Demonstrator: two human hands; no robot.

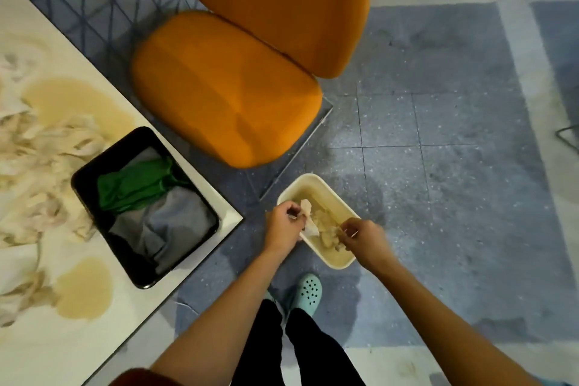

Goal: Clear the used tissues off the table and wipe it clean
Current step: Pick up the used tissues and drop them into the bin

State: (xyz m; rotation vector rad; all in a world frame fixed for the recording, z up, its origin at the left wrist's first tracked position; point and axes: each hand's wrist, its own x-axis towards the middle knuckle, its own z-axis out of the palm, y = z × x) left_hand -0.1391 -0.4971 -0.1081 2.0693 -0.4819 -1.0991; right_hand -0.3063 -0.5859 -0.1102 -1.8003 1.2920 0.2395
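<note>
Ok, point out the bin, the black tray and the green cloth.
bin [316, 189]: head view, far inner wall.
black tray [138, 139]: head view, far corner wall.
green cloth [134, 186]: head view, its middle.

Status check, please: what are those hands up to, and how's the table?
Left hand pinches a tissue, right hand grips a stained wad, both over the bin. Table uncleared: tissue heap, puddles. Chair close by, not blocking.

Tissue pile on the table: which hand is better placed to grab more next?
Left, probably. The left hand is on the table side of the bin, nearer the tissue pile; the right hand sits farther off, across the bin. Both hold tissue.
</note>
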